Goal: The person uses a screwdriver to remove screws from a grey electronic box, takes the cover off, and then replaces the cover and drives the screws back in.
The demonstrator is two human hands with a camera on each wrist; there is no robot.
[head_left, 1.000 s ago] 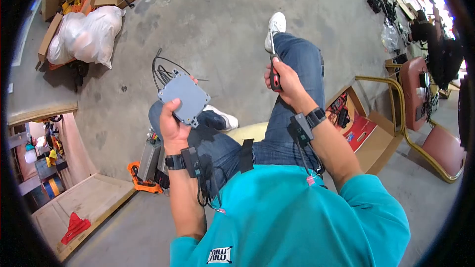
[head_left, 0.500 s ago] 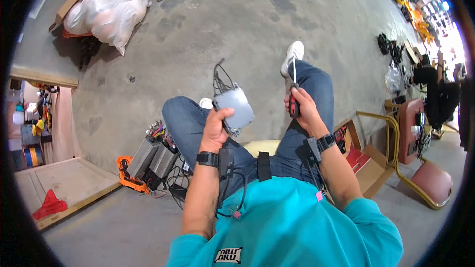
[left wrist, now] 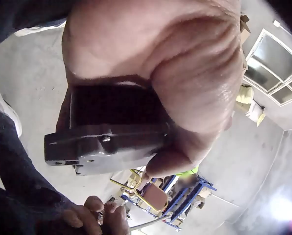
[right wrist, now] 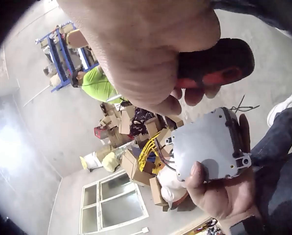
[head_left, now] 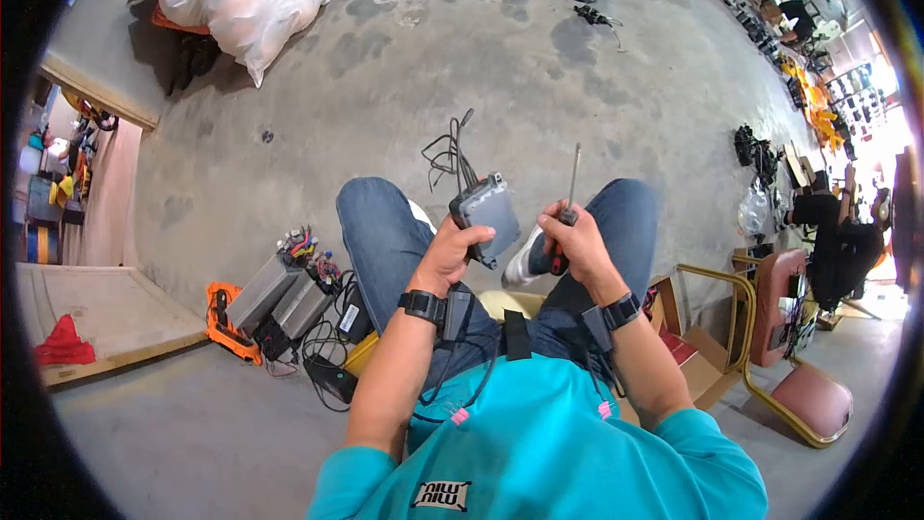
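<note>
My left hand (head_left: 446,254) grips a flat grey electronics box (head_left: 491,216) by its near edge, thumb laid on the pale lid. In the right wrist view, small screws sit near the corners of the lid (right wrist: 204,142). Black cables (head_left: 462,149) trail from the far side of the box. To its right, my right hand (head_left: 581,250) holds a screwdriver (head_left: 569,217) by its red and black handle, shaft pointing up and away. The screwdriver's tip is apart from the box. The left wrist view shows the box's dark side (left wrist: 106,147) under my palm.
Metal units with coloured wires (head_left: 294,294) and an orange frame (head_left: 231,323) lie on the floor at left. An open cardboard box (head_left: 707,366) and a gold-framed chair (head_left: 813,400) stand at right. White bags (head_left: 250,10) sit far left.
The box has moved right and tipped more edge-on, with its cables. The screwdriver has come lower and closer to the box. The head view has shifted, showing more of the room ahead.
</note>
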